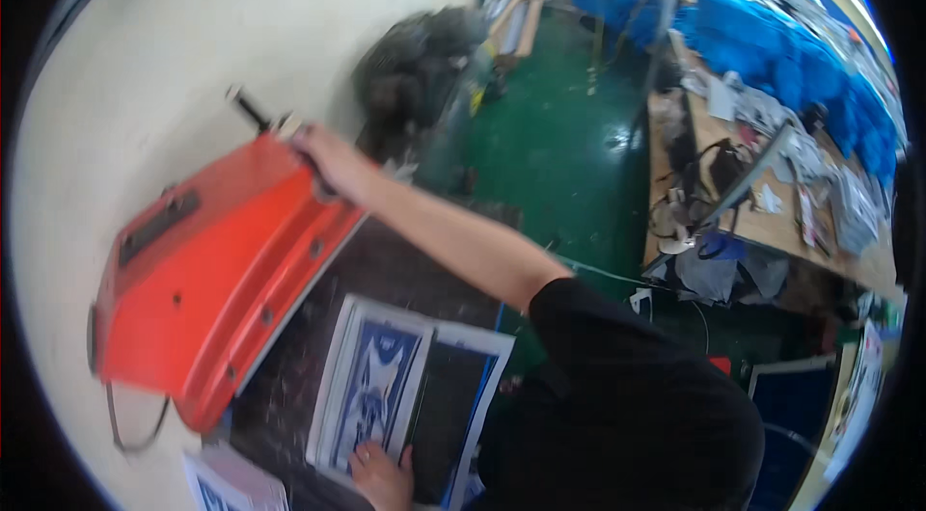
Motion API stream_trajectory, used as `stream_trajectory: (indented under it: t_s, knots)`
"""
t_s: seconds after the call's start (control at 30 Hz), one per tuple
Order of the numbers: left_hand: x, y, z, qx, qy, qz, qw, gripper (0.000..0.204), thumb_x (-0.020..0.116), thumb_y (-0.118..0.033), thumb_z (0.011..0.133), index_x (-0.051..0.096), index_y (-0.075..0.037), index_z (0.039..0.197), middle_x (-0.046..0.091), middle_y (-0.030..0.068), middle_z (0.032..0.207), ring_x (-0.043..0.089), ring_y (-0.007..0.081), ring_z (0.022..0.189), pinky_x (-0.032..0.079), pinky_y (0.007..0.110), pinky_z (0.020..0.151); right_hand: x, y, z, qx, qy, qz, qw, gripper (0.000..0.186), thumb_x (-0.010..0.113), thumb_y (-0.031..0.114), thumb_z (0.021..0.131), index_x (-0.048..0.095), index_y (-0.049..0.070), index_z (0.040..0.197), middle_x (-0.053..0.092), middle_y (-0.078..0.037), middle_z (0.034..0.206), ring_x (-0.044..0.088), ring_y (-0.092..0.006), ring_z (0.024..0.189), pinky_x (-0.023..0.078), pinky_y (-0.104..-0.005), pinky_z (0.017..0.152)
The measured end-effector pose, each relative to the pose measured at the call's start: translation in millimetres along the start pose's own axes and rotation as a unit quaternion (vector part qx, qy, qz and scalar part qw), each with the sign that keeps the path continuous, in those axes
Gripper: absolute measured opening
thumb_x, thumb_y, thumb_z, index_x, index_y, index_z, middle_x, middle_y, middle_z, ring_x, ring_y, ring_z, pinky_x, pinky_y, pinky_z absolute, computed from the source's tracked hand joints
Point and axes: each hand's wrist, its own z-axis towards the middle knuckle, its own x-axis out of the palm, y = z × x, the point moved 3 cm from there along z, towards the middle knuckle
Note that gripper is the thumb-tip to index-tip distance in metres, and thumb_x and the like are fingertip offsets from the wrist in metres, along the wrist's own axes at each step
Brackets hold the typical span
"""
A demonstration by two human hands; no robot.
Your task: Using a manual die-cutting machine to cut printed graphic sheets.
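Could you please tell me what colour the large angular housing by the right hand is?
The housing is bright orange-red, seen best in the head view.

Two sets of fingers: one left, one right. Beside the right fingers, one red machine; beyond them, one dark bundle. Under the left fingers, one blue-and-white print; left of them, one stack of papers. Between both, one dark table. Well right of both, one wooden table and one blue cover.
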Motion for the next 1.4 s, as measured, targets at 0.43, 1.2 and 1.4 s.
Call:
stream_trajectory:
  t_s: [0.43,1.2,1.4]
  knots:
    - [-19.3,-9.3,5.8,0.065,-0.121,0.001,0.99,0.056,0.072,-0.049,0.072,0.059,0.0,0.097,0.057,0.0093,0.091,0.055,0.0245,0.083,0.052,0.032,0.063,7.1,17.0,-121.4,-0.223,0.129,-0.288,0.922,0.04,0.062,0.007,0.086,0.05,0.001,0.124,0.062,-0.013,0.106,0.059,-0.0259,0.106,0.045,-0.0369,0.094]
    - [-23.2,-7.9,6.5,0.088,-0.095,-0.057,0.99,0.055,0.075,-0.043,0.072,0.059,0.003,0.098,0.057,0.0111,0.087,0.055,0.0252,0.079,0.051,0.032,0.064,41.9,-40.4,-235.9,-0.346,0.583,-0.469,0.567,0.056,0.065,0.055,0.076,0.06,0.0,0.089,0.053,-0.006,0.086,0.054,-0.02,0.077,0.044,-0.0294,0.066]
    - [-26.0,-8.8,16.5,0.104,-0.086,-0.062,0.989,0.054,0.075,-0.044,0.072,0.059,0.002,0.096,0.056,0.0108,0.086,0.055,0.0245,0.079,0.051,0.032,0.063,38.9,-40.3,-229.2,-0.345,0.585,-0.468,0.565,0.055,0.065,0.054,0.077,0.06,0.0,0.089,0.054,-0.006,0.087,0.054,-0.0192,0.077,0.043,-0.0291,0.066]
